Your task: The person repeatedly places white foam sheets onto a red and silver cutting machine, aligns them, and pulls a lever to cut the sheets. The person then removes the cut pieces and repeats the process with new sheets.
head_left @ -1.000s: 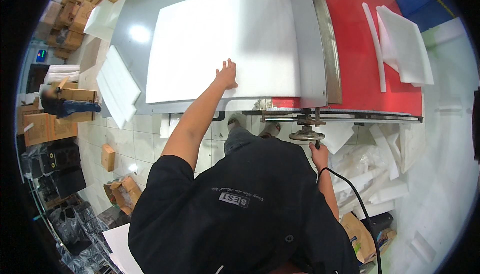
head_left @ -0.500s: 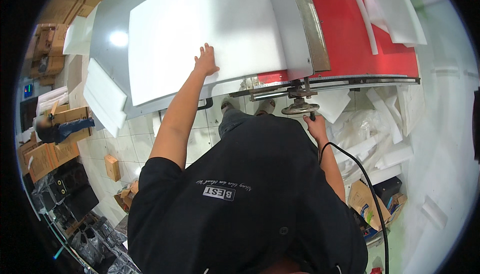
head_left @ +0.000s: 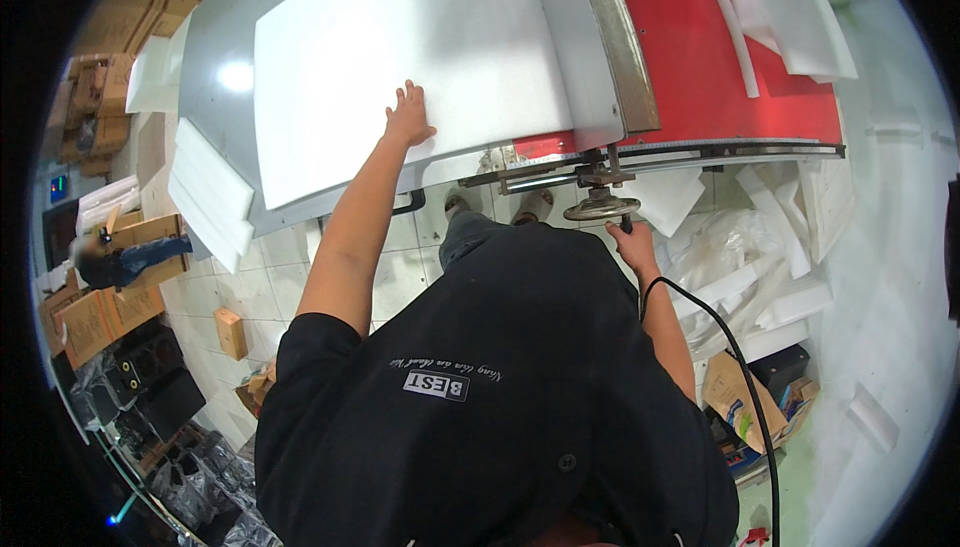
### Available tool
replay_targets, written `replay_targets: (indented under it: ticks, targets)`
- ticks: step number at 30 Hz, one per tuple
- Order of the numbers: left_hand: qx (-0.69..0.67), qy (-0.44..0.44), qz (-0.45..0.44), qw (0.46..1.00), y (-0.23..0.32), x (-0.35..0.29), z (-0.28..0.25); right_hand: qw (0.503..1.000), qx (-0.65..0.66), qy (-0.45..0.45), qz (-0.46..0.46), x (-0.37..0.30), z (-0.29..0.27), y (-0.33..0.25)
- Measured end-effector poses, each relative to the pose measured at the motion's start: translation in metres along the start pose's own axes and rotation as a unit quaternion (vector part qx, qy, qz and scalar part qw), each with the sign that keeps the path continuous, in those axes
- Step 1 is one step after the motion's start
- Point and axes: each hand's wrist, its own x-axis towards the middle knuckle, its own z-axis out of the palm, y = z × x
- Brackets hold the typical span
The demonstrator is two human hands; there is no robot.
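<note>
Under my left hand [head_left: 409, 115] lies a large white foam sheet [head_left: 340, 57] on the grey table [head_left: 225, 42] of a machine. The fingers of that hand are spread flat on the sheet near its front edge. My right hand [head_left: 630, 244] is wrapped round the dark handle [head_left: 626, 222] of a metal handwheel [head_left: 597, 209]. The wheel sits at the machine's front edge, below a metal crossbar [head_left: 630, 42]. To the bar's left is a grey plate [head_left: 577, 47] beside the foam sheet; to its right is a red surface [head_left: 690, 57].
White foam pieces [head_left: 800, 17] lie on the red surface. Foam offcuts and clear plastic [head_left: 725, 257] fill the floor at right, near an open carton [head_left: 735, 397]. A black cable [head_left: 745, 377] runs past my right arm. Foam slabs [head_left: 210, 195] and another person [head_left: 120, 259] are at left.
The view has shifted very slightly. Both hands keep their places, the left on the foam sheet and the right on the wheel's handle.
</note>
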Motion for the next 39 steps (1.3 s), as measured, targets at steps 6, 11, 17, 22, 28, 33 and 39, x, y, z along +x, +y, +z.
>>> replay_targets:
  ticks: [6,11,17,22,28,33,39]
  targets:
    - [0.001,-0.019,-0.013,1.000,0.001,0.000,-0.002,0.996,0.079,-0.044,0.012,-0.001,-0.005,-0.006]
    - [-0.001,-0.017,-0.008,1.000,-0.001,0.003,0.001,0.992,0.110,-0.058,0.004,-0.001,-0.006,-0.004]
    - [-0.008,-0.020,-0.010,1.000,-0.006,0.003,0.004,0.991,0.108,-0.073,-0.004,-0.003,-0.010,-0.009]
    - [-0.018,-0.020,-0.007,1.000,-0.007,0.004,0.005,0.993,0.084,-0.083,0.005,0.002,-0.010,0.000]
    - [-0.033,-0.008,-0.012,0.999,-0.001,-0.003,-0.001,0.995,0.026,-0.095,-0.027,-0.006,-0.022,-0.019]
    - [-0.028,-0.015,-0.014,0.999,0.001,-0.002,-0.001,0.990,-0.076,-0.089,-0.079,-0.005,-0.032,-0.017]
    - [-0.026,-0.024,-0.016,0.999,0.003,-0.002,-0.003,0.984,-0.071,-0.146,-0.072,-0.006,-0.079,-0.029]
